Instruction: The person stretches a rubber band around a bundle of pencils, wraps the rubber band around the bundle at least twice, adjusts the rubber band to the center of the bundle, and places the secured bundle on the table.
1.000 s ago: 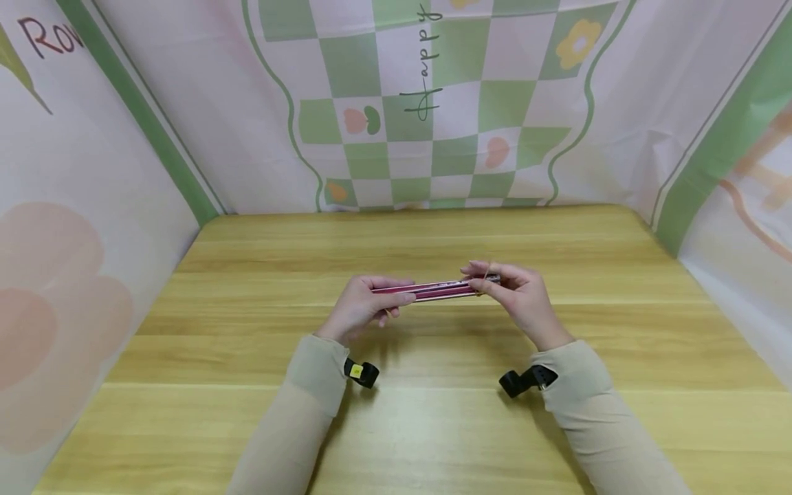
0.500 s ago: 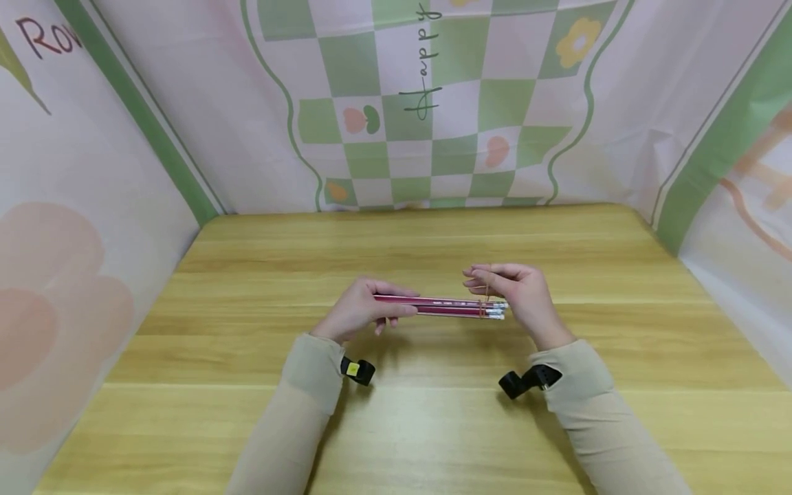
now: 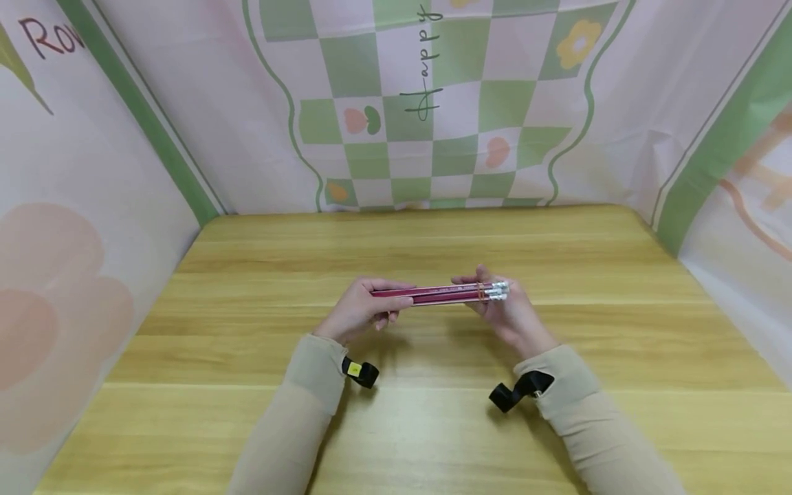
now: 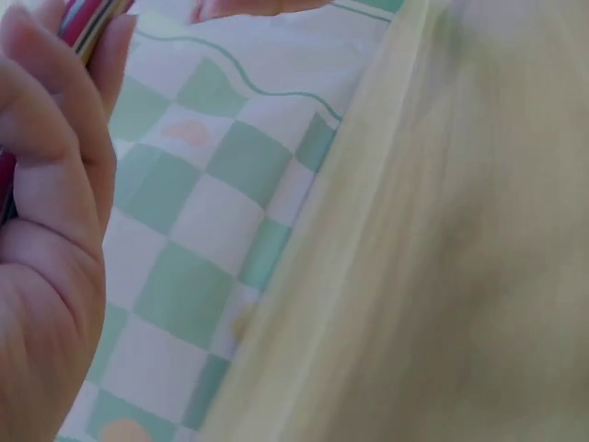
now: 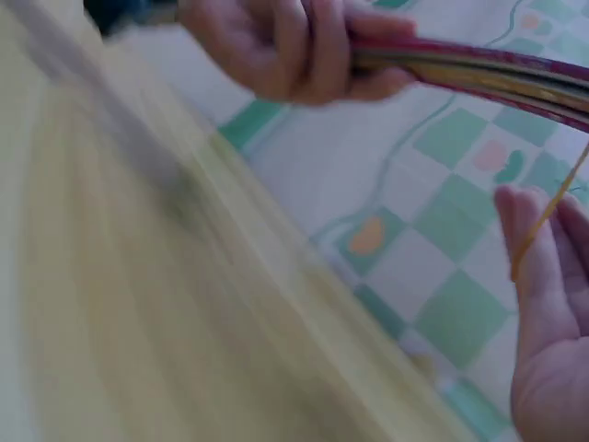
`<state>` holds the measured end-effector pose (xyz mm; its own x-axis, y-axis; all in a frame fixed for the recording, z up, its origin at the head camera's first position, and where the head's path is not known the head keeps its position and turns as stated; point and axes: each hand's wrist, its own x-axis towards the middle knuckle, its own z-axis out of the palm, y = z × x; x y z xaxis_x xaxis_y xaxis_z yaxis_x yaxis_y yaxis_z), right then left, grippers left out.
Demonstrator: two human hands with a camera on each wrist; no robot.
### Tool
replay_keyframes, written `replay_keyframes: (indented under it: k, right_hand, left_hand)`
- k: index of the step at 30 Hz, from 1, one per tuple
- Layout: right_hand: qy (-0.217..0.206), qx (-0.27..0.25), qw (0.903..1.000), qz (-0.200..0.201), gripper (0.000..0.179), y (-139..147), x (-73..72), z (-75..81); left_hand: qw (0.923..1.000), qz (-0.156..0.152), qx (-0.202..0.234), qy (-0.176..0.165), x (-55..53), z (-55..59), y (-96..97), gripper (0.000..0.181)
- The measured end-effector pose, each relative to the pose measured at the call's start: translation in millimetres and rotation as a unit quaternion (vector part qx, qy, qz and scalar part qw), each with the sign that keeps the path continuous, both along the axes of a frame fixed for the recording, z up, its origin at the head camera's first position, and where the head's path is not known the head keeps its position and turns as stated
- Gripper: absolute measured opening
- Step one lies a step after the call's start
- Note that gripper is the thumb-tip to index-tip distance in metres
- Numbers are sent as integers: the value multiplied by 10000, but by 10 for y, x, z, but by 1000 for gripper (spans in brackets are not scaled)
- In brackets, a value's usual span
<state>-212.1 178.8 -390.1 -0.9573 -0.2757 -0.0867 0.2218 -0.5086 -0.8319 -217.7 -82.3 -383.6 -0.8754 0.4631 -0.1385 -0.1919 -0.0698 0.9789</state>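
My left hand [image 3: 348, 311] grips a bundle of dark red pencils [image 3: 439, 295] by the left part, thumb on top. The bundle lies level above the table, its silver and white eraser ends pointing right. An orange rubber band [image 3: 480, 291] goes round the pencils near those ends. My right hand [image 3: 512, 322] is beneath and behind the eraser ends, partly hidden by them. In the right wrist view, the right fingers [image 5: 543, 285] are fairly straight, and a strand of the rubber band [image 5: 552, 208] stretches from the bundle over them. The left wrist view shows the left fingers [image 4: 55, 175] curled round the pencils.
Below both hands is a wooden table [image 3: 396, 426]. A printed cloth [image 3: 433, 89] with green and white checks hangs at its far edge, and cloth walls stand on both sides. Black wrist cameras [image 3: 520, 392] jut inward from the sleeves.
My right hand was above the eraser ends with the band pulled upward; it has turned and dropped beneath the bundle. The eraser ends dipped, then rose again. My left hand keeps its grip.
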Motion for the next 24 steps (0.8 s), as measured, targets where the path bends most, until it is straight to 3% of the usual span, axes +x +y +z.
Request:
replay_keyframes:
  k: [3, 6, 11, 15, 18, 24]
  right_hand:
    - [-97, -1123, 9936, 105, 28, -101, 19, -98]
    - [-284, -1863, 9821, 72, 24, -188, 46, -153]
    - [-82, -2144, 9756, -455, 33, -256, 67, -160]
    - [578, -2324, 9676, -802, 34, -198, 18, -186]
    - [1255, -2425, 9564, -1040, 34, -105, -33, -192]
    - [2219, -2436, 9325, -1476, 36, 5, -78, -140]
  left_hand:
    - [9987, 247, 397, -190, -24, -76, 21, 29]
    - [9962, 411, 711, -276, -36, -146, 66, 25]
    - [9904, 662, 1121, -475, -23, -182, 169, 19]
    - [9858, 798, 1306, -694, 21, -129, 258, 19]
    - [9829, 818, 1432, -819, 65, -71, 318, 20]
    - [9786, 889, 1615, -914, 118, 17, 348, 26]
